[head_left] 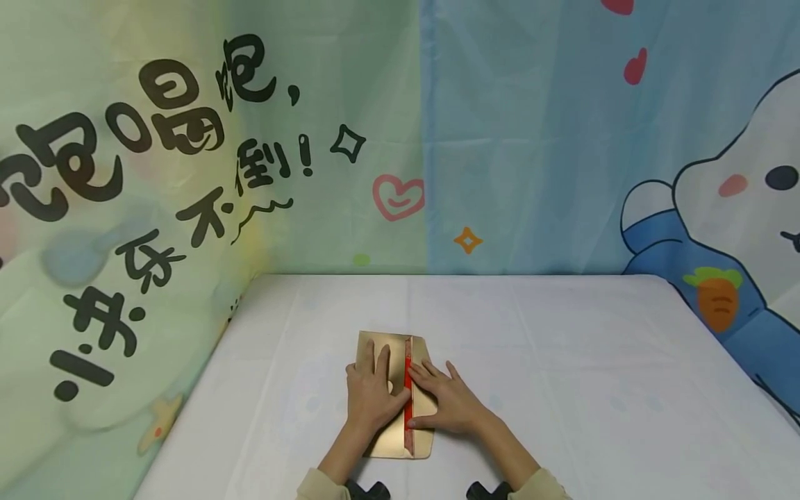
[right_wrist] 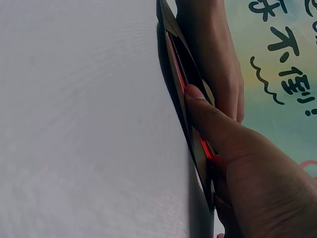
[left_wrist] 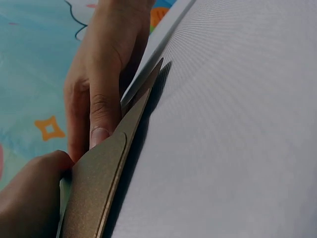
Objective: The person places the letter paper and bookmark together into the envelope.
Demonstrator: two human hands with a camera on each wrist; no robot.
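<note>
A gold card envelope (head_left: pixel 387 448) lies on the white cloth, with a long flap folded along its right side. Along the fold runs a red strip (head_left: pixel 409 410), also visible as a thin red line (right_wrist: pixel 203 145) in the right wrist view. My left hand (head_left: pixel 369 397) rests on the envelope's broad left panel, fingers straight and pointing away, thumb reaching to the strip. On the flap lies my right hand (head_left: pixel 459 406) with fingers spread, its fingertips and thumb touching the strip. The card's edge (left_wrist: pixel 113 183) stands slightly raised over its shadow in the left wrist view.
The white-covered table (head_left: pixel 562 361) stretches around the envelope on all sides. A printed curtain (head_left: pixel 512 139) hangs behind it and along its left. Two dark objects (head_left: pixel 369 490) show at the near edge by the sleeves.
</note>
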